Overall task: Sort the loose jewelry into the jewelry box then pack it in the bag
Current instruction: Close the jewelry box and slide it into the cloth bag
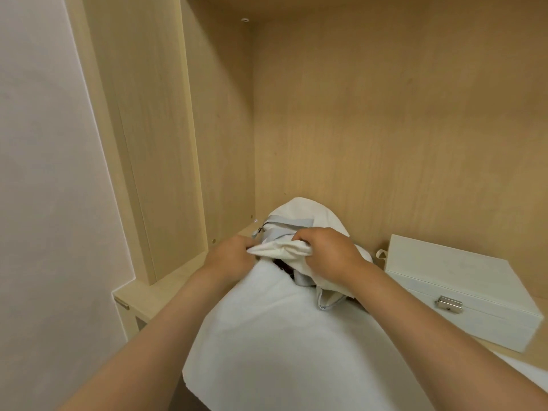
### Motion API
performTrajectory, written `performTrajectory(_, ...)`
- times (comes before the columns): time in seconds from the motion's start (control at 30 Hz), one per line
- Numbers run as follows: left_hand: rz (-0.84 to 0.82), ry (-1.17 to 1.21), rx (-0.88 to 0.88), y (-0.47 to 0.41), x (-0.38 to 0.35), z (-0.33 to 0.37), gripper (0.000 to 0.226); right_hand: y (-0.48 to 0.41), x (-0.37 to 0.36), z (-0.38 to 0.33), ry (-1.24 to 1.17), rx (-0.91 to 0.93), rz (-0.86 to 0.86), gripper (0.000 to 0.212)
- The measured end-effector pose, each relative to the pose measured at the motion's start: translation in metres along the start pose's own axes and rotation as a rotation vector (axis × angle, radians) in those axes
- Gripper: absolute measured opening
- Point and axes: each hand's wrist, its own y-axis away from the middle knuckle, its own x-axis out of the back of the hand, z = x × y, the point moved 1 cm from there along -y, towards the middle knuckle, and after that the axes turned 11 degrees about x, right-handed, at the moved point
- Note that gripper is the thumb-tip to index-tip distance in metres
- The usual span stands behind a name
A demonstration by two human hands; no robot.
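A white cloth bag (308, 212) with grey straps (283, 229) lies on the wooden shelf (157, 292) inside a cabinet. My left hand (229, 256) and my right hand (329, 253) both grip the bunched cream fabric at the bag's mouth (281, 250), a dark gap showing just beneath it. To the right stands the white jewelry box (462, 280), lid down, with a silver clasp (449, 304) on its front. No loose jewelry shows.
A white cloth (281, 351) covers the shelf's front and hangs over its edge. The cabinet's side wall (222, 143) rises at the left and its back panel (400, 129) stands close behind the bag. A small cream loop (382, 255) lies by the box.
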Motion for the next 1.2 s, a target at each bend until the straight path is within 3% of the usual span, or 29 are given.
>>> performTrajectory(0.07,0.156,-0.043,-0.094,-0.004,0.019,0.020,0.025,0.001,0.002,0.001,0.043,0.016,0.115,0.039)
performTrajectory(0.17,0.440,0.041,-0.383,-0.011,0.047,0.041,0.032,0.004,-0.002,-0.001,0.187,0.141,0.290,0.036)
performTrajectory(0.23,0.534,0.008,-0.547,-0.013,0.056,0.049,0.027,0.004,-0.005,-0.005,0.200,0.190,0.321,0.030)
performTrajectory(0.3,0.353,-0.010,-0.561,-0.015,0.054,0.048,0.021,0.006,-0.007,-0.010,0.076,0.185,0.198,0.021)
performTrajectory(0.37,0.030,-0.109,-0.421,-0.015,0.044,0.034,0.024,0.008,-0.010,-0.015,-0.036,0.117,-0.099,0.019)
performTrajectory(0.47,-0.286,-0.305,-0.226,-0.004,0.032,0.008,0.033,0.010,-0.005,-0.020,-0.284,-0.052,-0.463,0.024)
performTrajectory(0.53,-0.469,-0.406,-0.089,0.007,0.031,0.002,0.050,0.007,0.004,-0.022,-0.394,-0.132,-0.501,0.036)
performTrajectory(0.6,-0.599,-0.503,0.037,0.011,0.035,0.002,0.058,-0.001,0.014,-0.022,-0.467,-0.149,-0.326,0.034)
performTrajectory(0.7,-0.551,-0.462,0.154,-0.005,0.037,0.008,0.036,-0.017,0.015,-0.006,-0.353,-0.168,0.069,0.031)
performTrajectory(0.77,-0.376,-0.405,0.154,-0.014,0.040,0.019,0.019,-0.026,0.008,0.014,-0.094,-0.170,0.130,0.025)
performTrajectory(0.8,-0.273,-0.377,0.110,-0.019,0.040,0.026,0.019,-0.028,0.003,0.022,-0.007,-0.193,0.060,0.028)
performTrajectory(0.87,-0.122,-0.292,0.019,-0.031,0.035,0.042,0.019,-0.029,-0.011,0.037,0.035,-0.227,-0.160,0.063)
performTrajectory(0.93,-0.099,-0.192,-0.023,-0.043,0.026,0.055,0.023,-0.027,-0.022,0.043,-0.033,-0.217,-0.343,0.085)
performTrajectory(1.1,-0.325,-0.333,-0.053,-0.070,-0.012,0.056,0.058,-0.025,-0.036,0.060,0.057,-0.367,-0.749,0.083)
performTrajectory(1.2,-0.453,-0.427,-0.052,-0.080,-0.037,0.046,0.075,-0.034,-0.030,0.064,0.196,-0.318,-0.656,0.069)
